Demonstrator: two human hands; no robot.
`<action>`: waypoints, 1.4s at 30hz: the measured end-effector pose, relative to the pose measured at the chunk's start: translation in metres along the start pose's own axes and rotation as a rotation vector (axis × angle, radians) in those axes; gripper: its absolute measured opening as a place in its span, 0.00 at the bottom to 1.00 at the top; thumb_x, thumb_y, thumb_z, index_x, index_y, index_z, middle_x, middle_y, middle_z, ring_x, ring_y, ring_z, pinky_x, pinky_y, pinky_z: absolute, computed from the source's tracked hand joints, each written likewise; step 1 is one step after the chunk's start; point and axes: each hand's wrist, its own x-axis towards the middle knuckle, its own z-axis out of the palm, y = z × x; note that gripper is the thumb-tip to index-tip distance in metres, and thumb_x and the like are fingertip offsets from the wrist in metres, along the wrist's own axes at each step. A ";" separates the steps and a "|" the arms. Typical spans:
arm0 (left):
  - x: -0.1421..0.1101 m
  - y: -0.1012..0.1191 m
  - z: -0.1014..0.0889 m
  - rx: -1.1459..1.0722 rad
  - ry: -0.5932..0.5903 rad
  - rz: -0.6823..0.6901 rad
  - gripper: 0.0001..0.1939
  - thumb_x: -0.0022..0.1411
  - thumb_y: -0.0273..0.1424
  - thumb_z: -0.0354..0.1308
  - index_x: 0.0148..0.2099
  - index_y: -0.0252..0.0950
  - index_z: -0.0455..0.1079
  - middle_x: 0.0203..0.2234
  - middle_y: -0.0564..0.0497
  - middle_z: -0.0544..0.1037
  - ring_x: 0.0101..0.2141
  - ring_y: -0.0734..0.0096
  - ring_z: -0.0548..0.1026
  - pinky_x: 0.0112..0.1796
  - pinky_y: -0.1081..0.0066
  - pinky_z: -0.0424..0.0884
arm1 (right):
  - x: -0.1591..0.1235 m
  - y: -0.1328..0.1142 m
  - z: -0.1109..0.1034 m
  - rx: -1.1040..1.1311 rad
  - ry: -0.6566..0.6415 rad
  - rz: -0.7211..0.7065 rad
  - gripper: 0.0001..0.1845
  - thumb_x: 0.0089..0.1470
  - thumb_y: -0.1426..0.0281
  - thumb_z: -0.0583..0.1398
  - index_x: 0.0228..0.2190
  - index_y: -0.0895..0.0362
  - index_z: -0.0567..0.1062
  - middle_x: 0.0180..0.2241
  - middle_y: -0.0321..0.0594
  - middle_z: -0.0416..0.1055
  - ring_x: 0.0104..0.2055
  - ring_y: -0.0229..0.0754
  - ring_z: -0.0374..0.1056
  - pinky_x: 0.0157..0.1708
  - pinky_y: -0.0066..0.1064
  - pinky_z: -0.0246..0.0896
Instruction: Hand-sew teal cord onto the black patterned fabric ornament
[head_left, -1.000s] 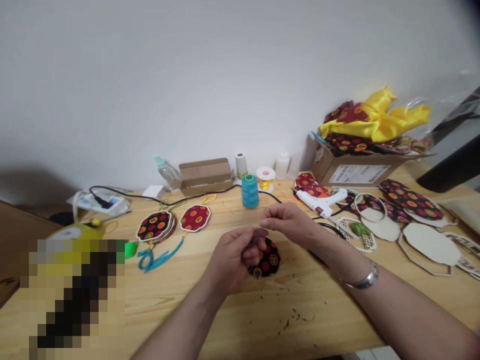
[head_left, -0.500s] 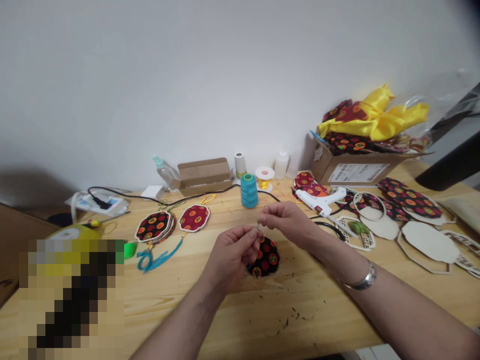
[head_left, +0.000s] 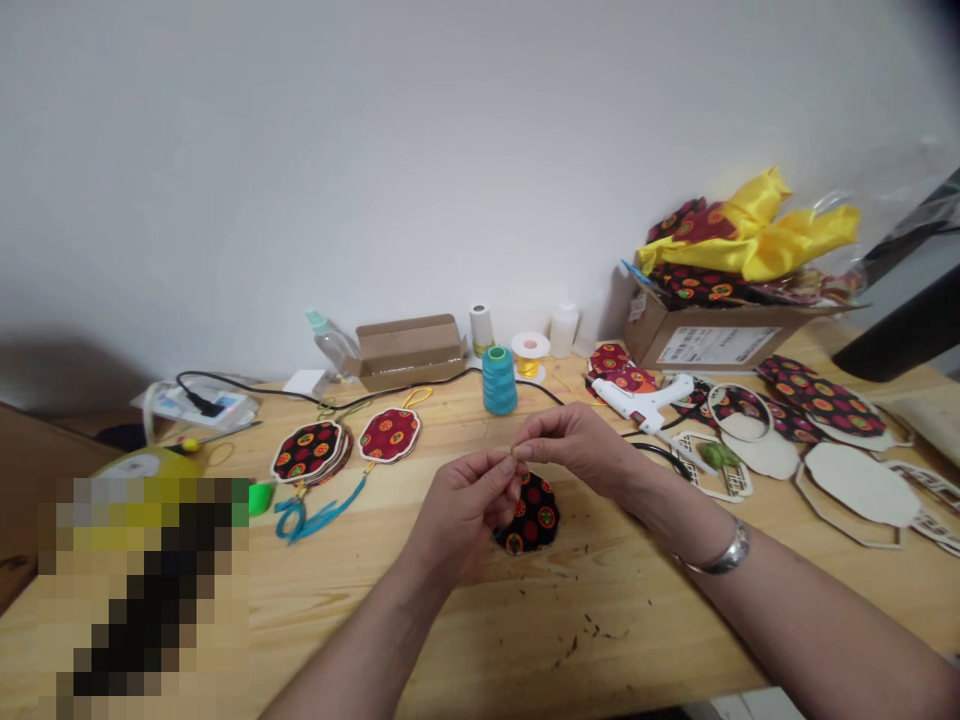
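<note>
My left hand (head_left: 480, 490) and my right hand (head_left: 559, 440) meet fingertip to fingertip over the table, both pinched closed. What sits between the fingertips is too small to make out. Just below them lies a scalloped black fabric piece (head_left: 537, 515) with red and orange round motifs, partly hidden by my left hand. A teal cone of thread (head_left: 499, 382) stands upright right behind my hands. To the left lie a red patterned pendant (head_left: 390, 436) with a yellow loop and a stack of black patterned pieces (head_left: 309, 452) with a teal tassel (head_left: 300, 525).
At right are a white glue gun (head_left: 641, 402), pale wooden shapes (head_left: 859, 484) and a cardboard box (head_left: 716, 340) heaped with fabric. An open small box (head_left: 411, 355), a yellow cord spool (head_left: 529, 350) and bottles line the wall. Dark scraps (head_left: 589, 630) dot the near tabletop.
My right fingertips have come down slightly and closed in on my left fingertips, so the gap between them has gone. The things on the table stay as they were.
</note>
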 end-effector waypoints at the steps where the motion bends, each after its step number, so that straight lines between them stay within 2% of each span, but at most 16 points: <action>1: 0.000 0.000 0.000 0.006 -0.003 -0.005 0.10 0.52 0.34 0.60 0.27 0.31 0.72 0.16 0.54 0.67 0.16 0.84 0.58 0.19 0.78 0.50 | 0.000 0.000 0.001 -0.023 0.003 -0.003 0.09 0.40 0.67 0.65 0.21 0.61 0.74 0.20 0.34 0.70 0.25 0.34 0.62 0.29 0.28 0.55; 5: 0.001 0.000 -0.001 -0.005 -0.031 -0.018 0.10 0.52 0.33 0.60 0.28 0.30 0.72 0.16 0.54 0.66 0.16 0.85 0.56 0.18 0.78 0.48 | 0.000 -0.002 0.002 -0.127 0.020 -0.039 0.08 0.42 0.68 0.63 0.19 0.60 0.72 0.19 0.33 0.66 0.24 0.33 0.59 0.26 0.27 0.52; 9: 0.001 -0.001 0.000 -0.050 -0.057 -0.022 0.10 0.53 0.33 0.60 0.31 0.28 0.73 0.17 0.54 0.65 0.16 0.86 0.54 0.19 0.78 0.48 | 0.000 -0.004 -0.001 -0.182 0.092 -0.073 0.09 0.43 0.66 0.62 0.20 0.60 0.71 0.19 0.31 0.62 0.23 0.32 0.55 0.25 0.26 0.49; 17: 0.000 0.001 0.001 -0.094 -0.042 -0.042 0.11 0.52 0.34 0.60 0.32 0.29 0.73 0.20 0.53 0.67 0.17 0.85 0.56 0.19 0.78 0.50 | -0.002 -0.007 -0.009 -0.129 0.162 -0.072 0.12 0.45 0.62 0.61 0.20 0.59 0.68 0.16 0.29 0.55 0.19 0.30 0.46 0.20 0.26 0.40; 24: 0.001 0.000 0.002 -0.048 -0.010 -0.026 0.11 0.50 0.33 0.62 0.31 0.28 0.74 0.17 0.54 0.66 0.16 0.85 0.56 0.19 0.78 0.49 | -0.003 -0.010 -0.013 -0.082 0.230 -0.054 0.14 0.44 0.61 0.61 0.21 0.58 0.67 0.17 0.29 0.55 0.19 0.30 0.46 0.19 0.26 0.39; 30: 0.002 -0.001 0.000 -0.138 -0.012 -0.054 0.12 0.52 0.34 0.60 0.31 0.27 0.74 0.19 0.52 0.68 0.17 0.85 0.58 0.18 0.78 0.49 | -0.003 -0.011 -0.022 -0.092 0.279 -0.151 0.13 0.46 0.63 0.60 0.19 0.59 0.66 0.18 0.31 0.58 0.21 0.31 0.51 0.22 0.26 0.45; 35: 0.003 0.000 0.000 -0.159 0.002 -0.063 0.14 0.51 0.36 0.60 0.31 0.27 0.74 0.19 0.51 0.68 0.16 0.85 0.57 0.18 0.78 0.50 | -0.002 -0.011 -0.022 -0.055 0.281 -0.164 0.13 0.46 0.63 0.60 0.20 0.59 0.66 0.17 0.31 0.58 0.20 0.31 0.50 0.21 0.26 0.44; 42: 0.006 -0.003 -0.004 0.014 0.053 0.012 0.11 0.49 0.34 0.63 0.31 0.29 0.74 0.17 0.54 0.67 0.17 0.84 0.58 0.20 0.78 0.52 | -0.005 -0.017 -0.026 0.038 0.348 -0.221 0.14 0.46 0.63 0.61 0.20 0.58 0.66 0.17 0.31 0.57 0.20 0.31 0.49 0.21 0.27 0.42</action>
